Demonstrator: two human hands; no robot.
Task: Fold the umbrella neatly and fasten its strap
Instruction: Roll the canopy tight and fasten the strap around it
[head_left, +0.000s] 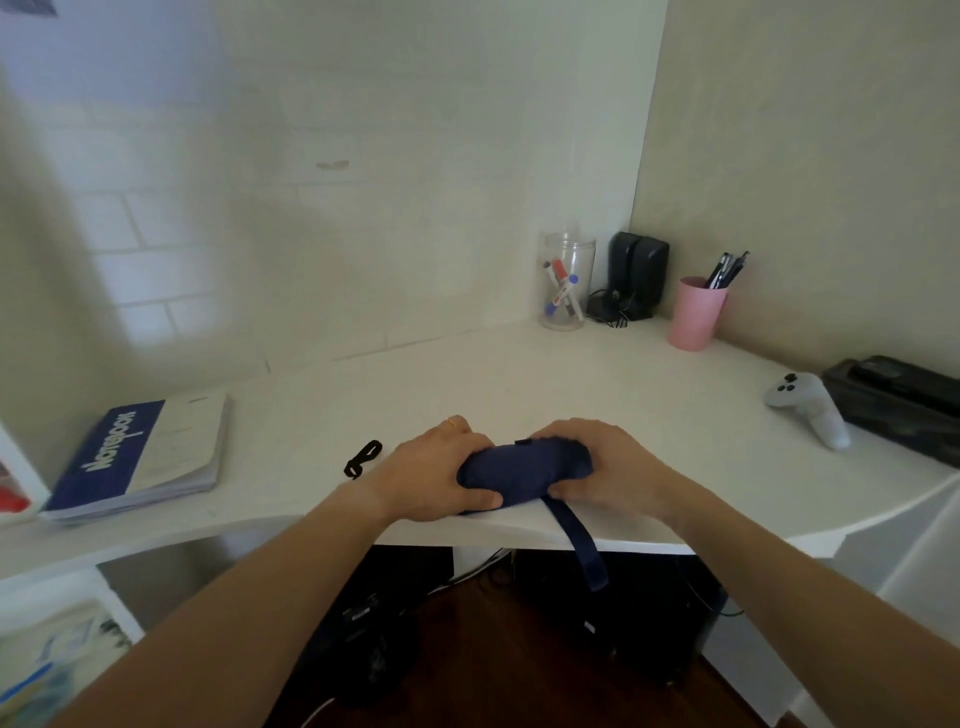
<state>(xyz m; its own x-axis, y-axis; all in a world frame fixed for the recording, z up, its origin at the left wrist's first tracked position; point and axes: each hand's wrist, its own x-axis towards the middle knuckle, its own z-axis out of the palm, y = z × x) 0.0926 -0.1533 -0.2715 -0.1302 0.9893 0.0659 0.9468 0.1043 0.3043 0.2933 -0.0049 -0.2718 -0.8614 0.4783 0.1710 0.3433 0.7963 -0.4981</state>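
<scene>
A navy blue folded umbrella (524, 470) lies crosswise near the front edge of the white desk (519, 374). My left hand (441, 475) grips its left end, thumb on the near side. My right hand (602, 465) clasps its right end from above. The umbrella's navy strap (582, 545) hangs loose over the desk edge, unfastened. A black wrist loop (363, 458) sticks out on the desk to the left of my left hand.
A blue and white notebook (140, 457) lies at the left. At the back stand a clear jar of markers (566, 283), black speakers (636, 275) and a pink pen cup (696, 312). A white game controller (808, 408) and a black case (898, 400) sit at the right.
</scene>
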